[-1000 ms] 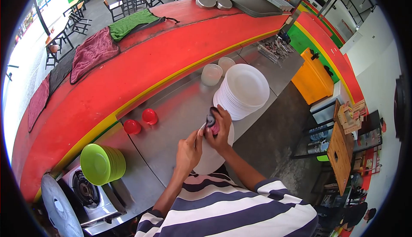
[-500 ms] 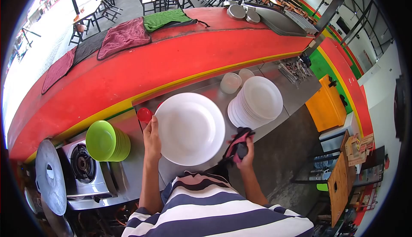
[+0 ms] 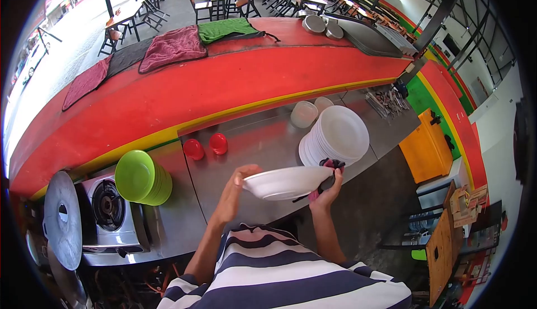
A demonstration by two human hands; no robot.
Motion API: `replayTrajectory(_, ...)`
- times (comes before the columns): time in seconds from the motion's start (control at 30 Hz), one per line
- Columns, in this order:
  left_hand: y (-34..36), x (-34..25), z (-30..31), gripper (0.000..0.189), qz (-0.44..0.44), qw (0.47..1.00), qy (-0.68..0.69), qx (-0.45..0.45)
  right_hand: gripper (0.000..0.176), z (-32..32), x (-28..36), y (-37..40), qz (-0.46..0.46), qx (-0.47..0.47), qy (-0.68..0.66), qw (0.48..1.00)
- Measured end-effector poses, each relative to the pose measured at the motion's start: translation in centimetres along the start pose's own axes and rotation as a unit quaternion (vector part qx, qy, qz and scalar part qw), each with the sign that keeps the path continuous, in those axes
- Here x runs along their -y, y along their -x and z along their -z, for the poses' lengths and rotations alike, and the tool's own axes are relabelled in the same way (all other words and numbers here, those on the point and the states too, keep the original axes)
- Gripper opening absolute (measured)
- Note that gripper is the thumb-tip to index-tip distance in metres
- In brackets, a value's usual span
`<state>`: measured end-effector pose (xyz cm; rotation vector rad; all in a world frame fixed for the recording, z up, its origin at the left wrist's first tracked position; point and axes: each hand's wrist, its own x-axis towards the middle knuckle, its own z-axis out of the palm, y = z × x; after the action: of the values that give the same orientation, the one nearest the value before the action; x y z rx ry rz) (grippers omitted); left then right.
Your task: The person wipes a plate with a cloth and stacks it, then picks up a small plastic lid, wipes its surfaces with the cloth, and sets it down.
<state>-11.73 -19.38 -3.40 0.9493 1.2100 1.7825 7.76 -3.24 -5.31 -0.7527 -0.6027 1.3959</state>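
I hold a white plate [image 3: 285, 182] nearly level above the steel counter [image 3: 257, 141]. My left hand [image 3: 236, 189] grips its left rim. My right hand [image 3: 329, 189] is at the plate's right edge and is closed on a pink and black cloth [image 3: 330, 169] pressed against the rim. Just beyond the plate, a stack of white plates [image 3: 334, 135] leans on the counter.
Two red lids [image 3: 206, 145] lie on the counter, and clear tubs [image 3: 305, 113] stand behind the plate stack. Green plates [image 3: 141, 177] are stacked by a gas burner [image 3: 107, 205] at left. Towels [image 3: 173, 43] lie on the red bar top. An orange bin [image 3: 428, 141] stands at right.
The plate, held face-up towards me half a second ago, is now tipped flat. My right hand with the cloth has risen from beside the plate to its right rim.
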Motion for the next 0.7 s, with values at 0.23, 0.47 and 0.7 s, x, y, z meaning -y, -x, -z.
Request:
replayTrajectory(0.23, 0.8, -0.9, -1.3, 0.033, -0.059, 0.975, -0.215, -0.013, 0.035, -0.1, 0.6, 2.3, -0.001, 0.048, 0.174, 0.984)
replayTrajectory(0.47, -0.4, -2.7, -2.6, 0.03, -0.12, 0.927, -0.34, 0.103, 0.047, -4.9, 3.5, 7.1, 0.414, 0.364, 0.425, 0.718)
replayTrajectory(0.7, 1.0, -5.5, -1.3, 0.04, -0.114, 0.949, -0.293, 0.009, 0.045, -3.1, -1.8, 4.7, 0.129, 0.227, 0.235, 0.936)
